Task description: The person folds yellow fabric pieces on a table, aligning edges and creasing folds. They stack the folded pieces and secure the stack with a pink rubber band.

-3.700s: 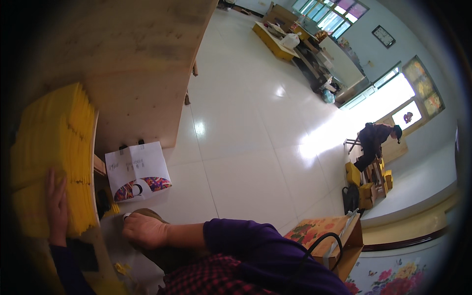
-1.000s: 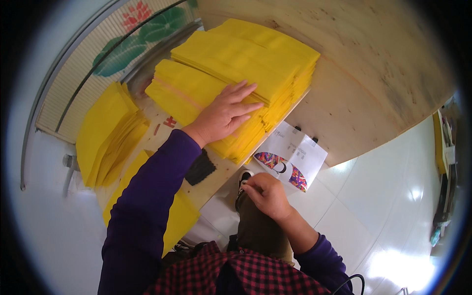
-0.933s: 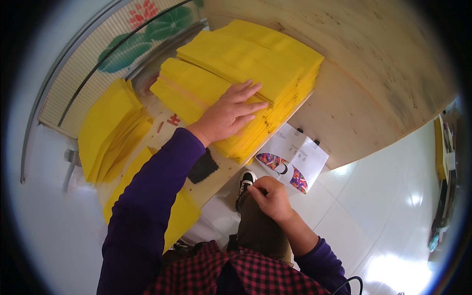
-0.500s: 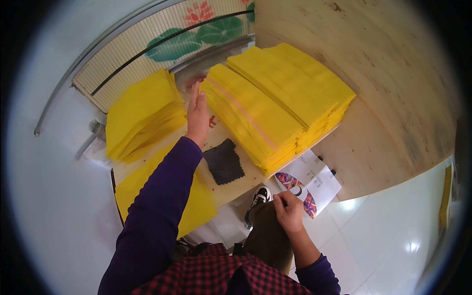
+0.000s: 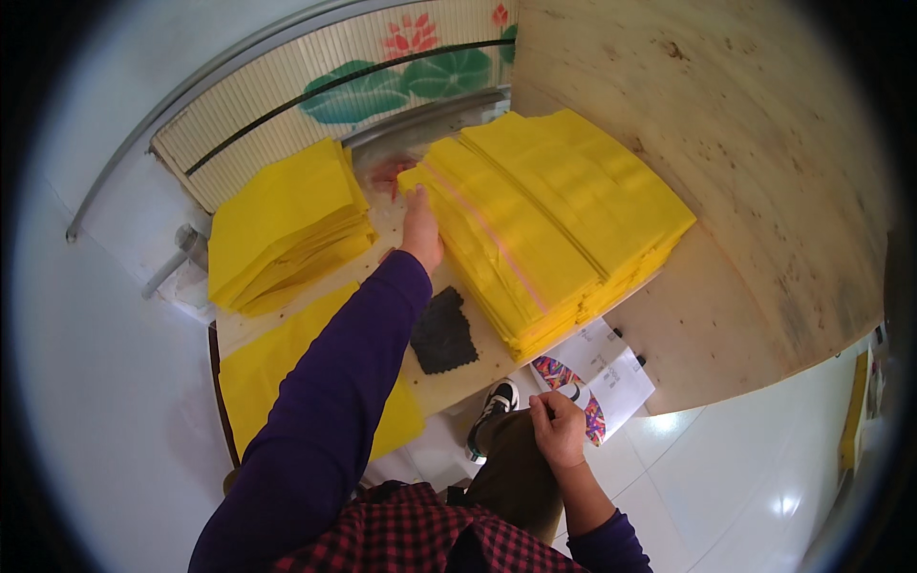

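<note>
My left hand (image 5: 422,232) reaches forward with its fingers stretched along the left side of a tall stack of yellow folded fabric sheets (image 5: 564,201). The fingertips are partly hidden against that side. A thin pink line runs across the stack near this edge. To the left stands a smaller yellow stack (image 5: 287,210), its layers fanned unevenly. A single flat yellow sheet (image 5: 277,368) lies nearer, partly under my left forearm. Beside my wrist is a dark cloth swatch (image 5: 445,334) with zigzag edges. My right hand (image 5: 561,427) rests curled over my thigh, thumb against fingers; its inside is hidden.
The stacks stand on a pale board table (image 5: 454,382). A slatted panel (image 5: 258,124) with painted flowers closes off the back. A large wooden board (image 5: 726,220) rises on the right. A white printed box (image 5: 611,372) sits below the table edge, by my shoe (image 5: 499,399).
My left hand has moved right and slightly nearer, from the gap between the stacks to the large stack's side. The view has shifted a little. My right hand stays curled at my thigh.
</note>
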`<state>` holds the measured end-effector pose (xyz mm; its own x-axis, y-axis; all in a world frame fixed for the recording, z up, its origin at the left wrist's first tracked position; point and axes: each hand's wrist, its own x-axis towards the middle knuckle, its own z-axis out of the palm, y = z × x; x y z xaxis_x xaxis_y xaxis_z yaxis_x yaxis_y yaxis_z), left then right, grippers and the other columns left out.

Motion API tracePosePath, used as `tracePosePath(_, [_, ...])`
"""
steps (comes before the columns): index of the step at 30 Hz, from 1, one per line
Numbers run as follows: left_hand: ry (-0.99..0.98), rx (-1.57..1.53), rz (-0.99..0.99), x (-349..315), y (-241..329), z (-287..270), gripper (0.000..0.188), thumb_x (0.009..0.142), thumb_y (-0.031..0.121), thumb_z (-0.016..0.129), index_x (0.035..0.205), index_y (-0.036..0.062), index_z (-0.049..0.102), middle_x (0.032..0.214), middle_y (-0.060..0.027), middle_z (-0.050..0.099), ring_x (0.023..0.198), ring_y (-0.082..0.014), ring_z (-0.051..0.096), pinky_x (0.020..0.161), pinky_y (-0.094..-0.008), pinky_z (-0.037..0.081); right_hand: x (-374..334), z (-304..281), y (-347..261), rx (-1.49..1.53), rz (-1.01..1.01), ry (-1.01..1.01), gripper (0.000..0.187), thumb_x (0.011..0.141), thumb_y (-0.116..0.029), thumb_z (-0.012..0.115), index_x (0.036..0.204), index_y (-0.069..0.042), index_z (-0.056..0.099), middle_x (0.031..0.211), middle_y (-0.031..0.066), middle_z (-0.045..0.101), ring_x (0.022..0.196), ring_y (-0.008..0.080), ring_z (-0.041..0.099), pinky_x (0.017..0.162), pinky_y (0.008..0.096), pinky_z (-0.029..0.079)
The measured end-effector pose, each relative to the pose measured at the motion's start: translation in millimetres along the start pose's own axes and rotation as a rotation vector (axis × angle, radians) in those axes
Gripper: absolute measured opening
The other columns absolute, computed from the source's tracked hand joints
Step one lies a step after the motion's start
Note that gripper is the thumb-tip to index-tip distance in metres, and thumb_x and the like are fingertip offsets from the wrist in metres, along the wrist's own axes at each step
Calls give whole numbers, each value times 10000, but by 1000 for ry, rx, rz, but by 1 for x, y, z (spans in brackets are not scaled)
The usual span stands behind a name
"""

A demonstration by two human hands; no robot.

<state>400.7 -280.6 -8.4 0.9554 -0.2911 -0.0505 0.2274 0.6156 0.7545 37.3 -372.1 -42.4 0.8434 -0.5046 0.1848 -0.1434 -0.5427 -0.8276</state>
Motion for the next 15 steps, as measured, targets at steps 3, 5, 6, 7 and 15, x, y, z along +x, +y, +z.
tracePosePath(3, [109,45,-27,-12,7,5,465,1037,426,321,1398,139,375,1379,-60,472,1221,-252,496,1001,-433,434,1,1,-2,6,-8,-4,152,848,-172,679,787,-37,643,697,152,616,630,335,611,571,387,479])
tracePosePath(5, [52,125,5,-30,14,7,467,1031,434,342,1402,154,384,1388,-31,461,1239,-220,472,968,-395,438,2,2,-3,3,-20,1,153,849,-171,678,785,-37,641,693,153,615,630,334,611,571,388,478])
tracePosePath(6, [19,153,36,-39,17,8,469,1028,438,353,1405,161,388,1393,-16,456,1247,-205,459,952,-376,440,2,2,-3,-5,-30,6,155,849,-172,677,783,-37,639,692,153,614,630,333,611,571,388,477])
tracePosePath(7, [59,191,-9,-46,21,9,479,1025,440,365,1413,161,387,1396,0,448,1258,-190,442,958,-366,421,2,3,-3,-14,-32,10,157,850,-172,676,780,-36,637,691,153,614,631,333,611,572,389,476])
tracePosePath(15, [16,216,98,-95,50,-39,540,1004,456,410,1470,190,343,1483,-67,381,1339,-172,358,1117,-354,266,1,2,-3,-43,-64,17,171,848,-187,676,777,-38,631,708,155,622,659,355,611,588,413,480])
